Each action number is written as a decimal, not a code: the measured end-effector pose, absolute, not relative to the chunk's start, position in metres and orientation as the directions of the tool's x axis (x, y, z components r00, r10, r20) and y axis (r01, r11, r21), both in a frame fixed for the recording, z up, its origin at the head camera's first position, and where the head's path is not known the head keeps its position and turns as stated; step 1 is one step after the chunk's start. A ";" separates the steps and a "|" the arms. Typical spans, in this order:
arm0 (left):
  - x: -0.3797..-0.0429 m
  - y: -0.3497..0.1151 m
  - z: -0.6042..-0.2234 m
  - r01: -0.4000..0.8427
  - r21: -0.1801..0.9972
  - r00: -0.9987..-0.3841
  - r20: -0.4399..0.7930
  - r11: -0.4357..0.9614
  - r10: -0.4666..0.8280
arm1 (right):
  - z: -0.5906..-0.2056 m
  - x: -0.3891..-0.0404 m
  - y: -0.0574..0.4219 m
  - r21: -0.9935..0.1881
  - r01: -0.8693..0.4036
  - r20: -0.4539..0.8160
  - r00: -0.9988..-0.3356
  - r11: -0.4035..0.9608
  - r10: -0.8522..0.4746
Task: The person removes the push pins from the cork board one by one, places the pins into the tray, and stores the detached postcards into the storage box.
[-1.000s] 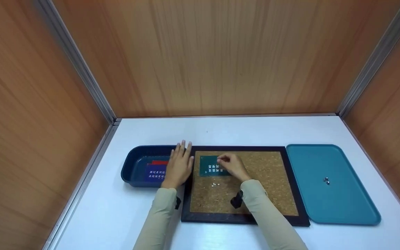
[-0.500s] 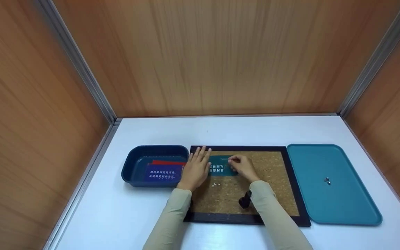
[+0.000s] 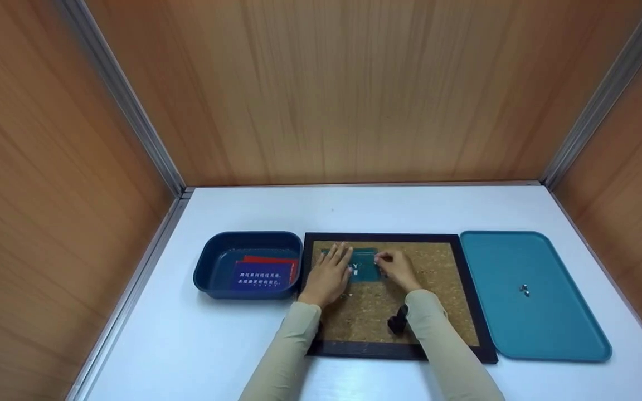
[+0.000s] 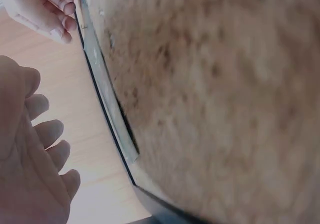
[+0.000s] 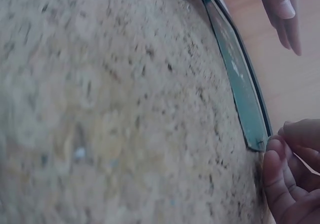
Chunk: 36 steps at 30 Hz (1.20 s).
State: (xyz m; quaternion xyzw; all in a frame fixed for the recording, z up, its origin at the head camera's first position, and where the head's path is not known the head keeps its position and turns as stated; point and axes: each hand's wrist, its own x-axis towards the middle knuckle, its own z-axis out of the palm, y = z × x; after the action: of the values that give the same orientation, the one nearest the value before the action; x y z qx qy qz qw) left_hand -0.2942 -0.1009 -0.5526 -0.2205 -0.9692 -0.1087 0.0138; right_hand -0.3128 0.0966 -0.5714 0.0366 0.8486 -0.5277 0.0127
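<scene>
A green card [image 3: 364,273] with white writing lies on the upper left part of a dark-framed corkboard [image 3: 374,323]. My left hand [image 3: 327,278] is spread over the card's left part with straight fingers; whether it presses down is unclear. At the card's upper right corner, my right hand [image 3: 398,268] has thumb and forefinger pinched together. A tiny pushpin seems to sit between those fingertips, mostly hidden. In the right wrist view the pinch of my right hand [image 5: 295,179] is right beside the end of the green card [image 5: 240,79]. Loose silver pins [image 3: 349,296] lie on the cork, partly covered.
Left of the board stands a dark blue tub [image 3: 209,281] holding a purple card [image 3: 259,275] and a red card [image 3: 271,259]. A teal tray [image 3: 544,328] on the right bears a few silver pins [image 3: 525,290]. Wooden panels enclose the white table [image 3: 243,209].
My left hand has moved right, from the tub's edge onto the card's left part. My right hand, still pinching, has shifted right to the card's upper right corner.
</scene>
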 end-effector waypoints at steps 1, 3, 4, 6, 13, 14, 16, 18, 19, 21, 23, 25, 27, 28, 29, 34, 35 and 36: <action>-0.294 -0.100 -0.553 0.427 0.210 -0.904 0.062 0.880 0.424 | -0.572 -0.313 0.097 -0.894 0.075 -0.060 -0.997 0.442 0.049; -0.293 -0.098 -0.554 0.421 0.230 -0.905 0.042 0.877 0.423 | -0.574 -0.312 0.099 -0.895 0.082 -0.064 -0.996 0.438 0.054; -0.293 -0.097 -0.555 0.418 0.237 -0.905 0.030 0.877 0.424 | -0.574 -0.312 0.100 -0.895 0.083 -0.065 -0.996 0.438 0.056; -0.293 -0.096 -0.556 0.418 0.247 -0.903 0.012 0.874 0.429 | -0.575 -0.312 0.101 -0.892 0.085 -0.066 -0.996 0.445 0.057; -0.291 -0.090 -0.557 0.401 0.270 -0.895 -0.087 0.875 0.437 | -0.575 -0.314 0.104 -0.884 0.094 -0.089 -0.996 0.459 0.033; -0.291 -0.089 -0.556 0.396 0.270 -0.894 -0.104 0.878 0.435 | -0.575 -0.314 0.104 -0.884 0.099 -0.096 -0.995 0.457 0.030; -0.291 -0.088 -0.556 0.386 0.270 -0.893 -0.130 0.882 0.431 | -0.574 -0.315 0.105 -0.883 0.109 -0.109 -0.994 0.457 0.028; -0.291 -0.087 -0.556 0.379 0.266 -0.891 -0.153 0.887 0.427 | -0.574 -0.316 0.104 -0.878 0.111 -0.113 -0.993 0.466 0.024; -0.291 -0.087 -0.556 0.376 0.264 -0.891 -0.162 0.888 0.425 | -0.574 -0.316 0.104 -0.876 0.110 -0.113 -0.993 0.470 0.023; -0.291 -0.086 -0.557 0.372 0.265 -0.889 -0.174 0.890 0.424 | -0.574 -0.316 0.104 -0.872 0.111 -0.114 -0.993 0.477 0.023; -0.290 -0.086 -0.557 0.371 0.270 -0.886 -0.183 0.889 0.426 | -0.574 -0.315 0.103 -0.871 0.110 -0.113 -0.993 0.479 0.023; -0.290 -0.086 -0.556 0.372 0.274 -0.883 -0.191 0.887 0.430 | -0.573 -0.315 0.102 -0.869 0.112 -0.114 -0.993 0.482 0.025; -0.290 -0.087 -0.554 0.372 0.284 -0.879 -0.200 0.884 0.434 | -0.572 -0.315 0.102 -0.860 0.117 -0.119 -0.993 0.497 0.029; -0.290 -0.087 -0.553 0.371 0.289 -0.876 -0.205 0.882 0.436 | -0.572 -0.315 0.101 -0.854 0.120 -0.122 -0.992 0.505 0.029; -0.290 -0.087 -0.552 0.370 0.294 -0.874 -0.211 0.881 0.437 | -0.571 -0.315 0.102 -0.848 0.123 -0.126 -0.992 0.516 0.029; -0.293 -0.086 -0.551 0.354 0.317 -0.866 -0.243 0.880 0.436 | -0.569 -0.314 0.101 -0.824 0.117 -0.126 -0.992 0.554 0.022; -0.293 -0.086 -0.551 0.353 0.318 -0.866 -0.245 0.880 0.436 | -0.569 -0.315 0.101 -0.823 0.106 -0.116 -0.993 0.558 0.016; -0.294 -0.086 -0.552 0.352 0.319 -0.866 -0.244 0.880 0.436 | -0.569 -0.315 0.101 -0.826 0.096 -0.108 -0.994 0.555 0.012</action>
State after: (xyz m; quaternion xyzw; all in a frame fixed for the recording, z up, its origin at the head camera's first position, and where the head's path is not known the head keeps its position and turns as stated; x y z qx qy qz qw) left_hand -0.2939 -0.0862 -0.5516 -0.2058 -0.9568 -0.1332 -0.1564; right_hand -0.3147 0.1006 -0.5689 0.0307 0.8808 -0.4705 0.0448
